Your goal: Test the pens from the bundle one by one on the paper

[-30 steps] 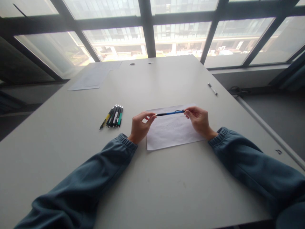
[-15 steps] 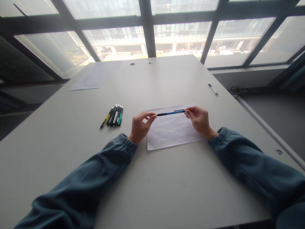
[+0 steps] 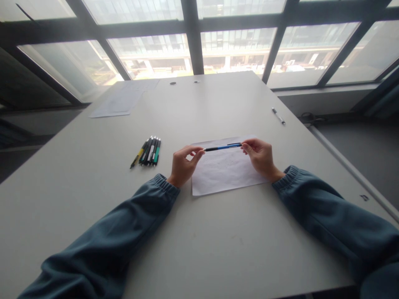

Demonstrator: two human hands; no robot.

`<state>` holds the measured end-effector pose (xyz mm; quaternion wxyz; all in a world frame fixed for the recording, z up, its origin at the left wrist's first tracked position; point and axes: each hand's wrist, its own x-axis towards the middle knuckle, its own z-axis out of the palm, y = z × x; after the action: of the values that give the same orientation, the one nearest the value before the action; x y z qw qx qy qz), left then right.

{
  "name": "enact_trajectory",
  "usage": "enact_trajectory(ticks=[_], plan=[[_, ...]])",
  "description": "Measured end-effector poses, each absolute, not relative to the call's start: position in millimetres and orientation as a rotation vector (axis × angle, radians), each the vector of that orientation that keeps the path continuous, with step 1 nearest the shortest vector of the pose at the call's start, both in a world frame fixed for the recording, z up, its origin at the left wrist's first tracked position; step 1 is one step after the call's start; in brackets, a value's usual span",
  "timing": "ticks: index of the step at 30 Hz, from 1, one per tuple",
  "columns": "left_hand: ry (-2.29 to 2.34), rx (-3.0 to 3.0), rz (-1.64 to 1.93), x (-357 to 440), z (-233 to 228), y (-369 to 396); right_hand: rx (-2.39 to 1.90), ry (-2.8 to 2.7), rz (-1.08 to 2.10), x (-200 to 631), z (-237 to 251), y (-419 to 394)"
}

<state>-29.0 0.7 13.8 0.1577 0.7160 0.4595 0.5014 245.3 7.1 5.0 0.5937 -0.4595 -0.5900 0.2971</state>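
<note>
A blue pen with a black grip is stretched level between my two hands, above a white sheet of paper. My left hand pinches its tip end between thumb and fingers. At the other end, by the clip, my right hand is closed on the pen with thumb and fingertips. To the left of my left hand lies a bunch of pens, several side by side, with yellow, black, white and green barrels.
The white table reaches back to a large window. More paper sheets lie at its far left. A single white and black pen rests near the right edge. Two small round fittings sit at the back.
</note>
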Motion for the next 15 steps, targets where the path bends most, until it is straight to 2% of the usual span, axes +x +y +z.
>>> enact_trajectory(ticks=[15], plan=[[1.288, 2.033, 1.426, -28.8, 14.3, 0.2, -1.043, -1.37, 0.706, 245.5, 4.7, 7.9]])
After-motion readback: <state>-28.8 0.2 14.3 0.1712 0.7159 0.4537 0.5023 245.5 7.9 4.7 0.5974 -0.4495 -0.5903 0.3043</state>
